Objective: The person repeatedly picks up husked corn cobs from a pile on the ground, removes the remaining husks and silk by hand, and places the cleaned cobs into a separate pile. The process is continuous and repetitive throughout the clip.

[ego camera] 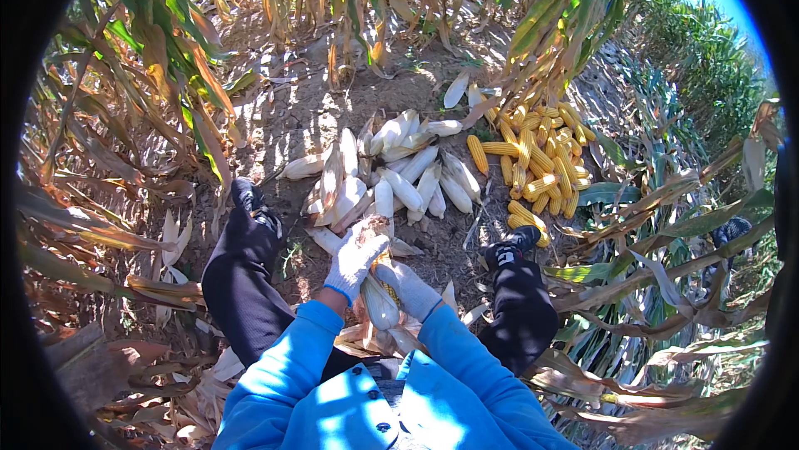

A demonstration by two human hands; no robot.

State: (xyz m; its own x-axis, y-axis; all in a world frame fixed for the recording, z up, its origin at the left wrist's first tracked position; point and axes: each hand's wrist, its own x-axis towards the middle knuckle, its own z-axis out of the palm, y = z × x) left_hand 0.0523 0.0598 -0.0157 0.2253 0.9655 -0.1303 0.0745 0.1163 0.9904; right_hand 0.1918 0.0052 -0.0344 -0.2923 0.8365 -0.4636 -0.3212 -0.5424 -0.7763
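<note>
Between my knees, both hands, in white knit gloves, grip one partly husked ear of corn (379,305). My left hand (354,264) is closed around its upper end, where dry husk and silk stick out. Lower and to the right, my right hand (409,287) presses on its side. Yellow kernels show through the parted husk; the rest of the ear is covered by pale leaves or by the gloves. Just beyond lies a heap of corn ears in their husks (402,184). Right of it is a pile of bare yellow ears (543,156).
Dry cornstalks (150,56) stand at the left and far side. Long leaves (655,269) reach in from the right, near another person's shoe (731,230). My shoes (513,246) flank the heaps. Loose husks (228,366) litter the bare soil (299,94).
</note>
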